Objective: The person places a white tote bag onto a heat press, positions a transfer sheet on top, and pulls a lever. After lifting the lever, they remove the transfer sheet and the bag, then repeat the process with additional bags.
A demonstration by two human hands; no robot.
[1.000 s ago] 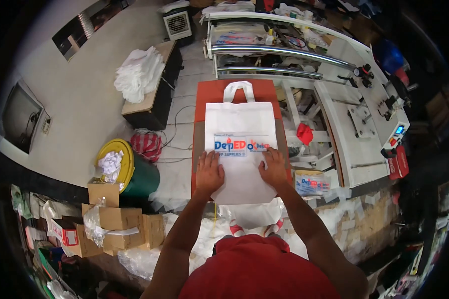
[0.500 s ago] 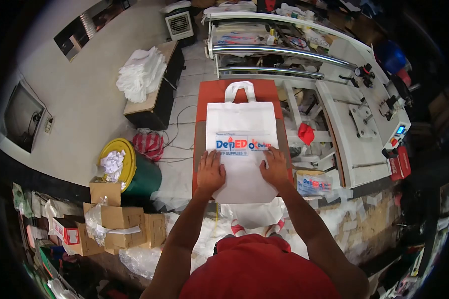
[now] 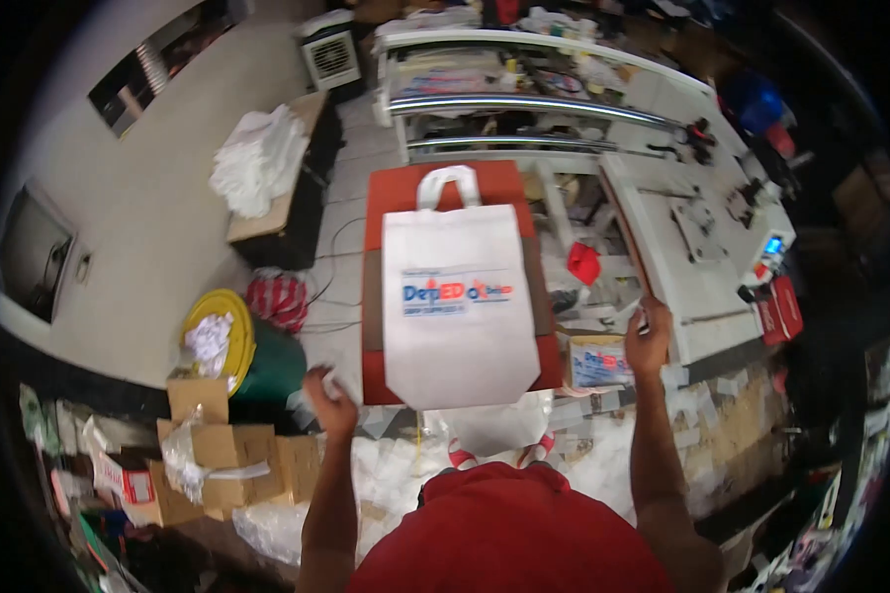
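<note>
A white bag (image 3: 460, 346) with two handles lies flat on a red and brown board (image 3: 375, 262). Its front carries a blue and red "DepED" print (image 3: 435, 294). Left of the bag's lower part, off the board, is my left hand (image 3: 330, 403), its fingers closed on a small whitish bit too blurred to name. My right hand (image 3: 650, 338) is raised to the right of the board, above a small box, with fingers pinched around something small and pale. Neither hand touches the bag.
A small box with printed sheets (image 3: 601, 364) stands right of the board, near a red cloth (image 3: 583, 263). The white machine (image 3: 702, 287) is at right. White cloths (image 3: 257, 163) lie on a side table. A yellow-rimmed green bin (image 3: 277, 361) and cardboard boxes (image 3: 232, 450) are at left.
Both hands have left the bag and moved apart, the left one outward to the left and the right one outward to the right. The view has shifted slightly; the bag stays on the board.
</note>
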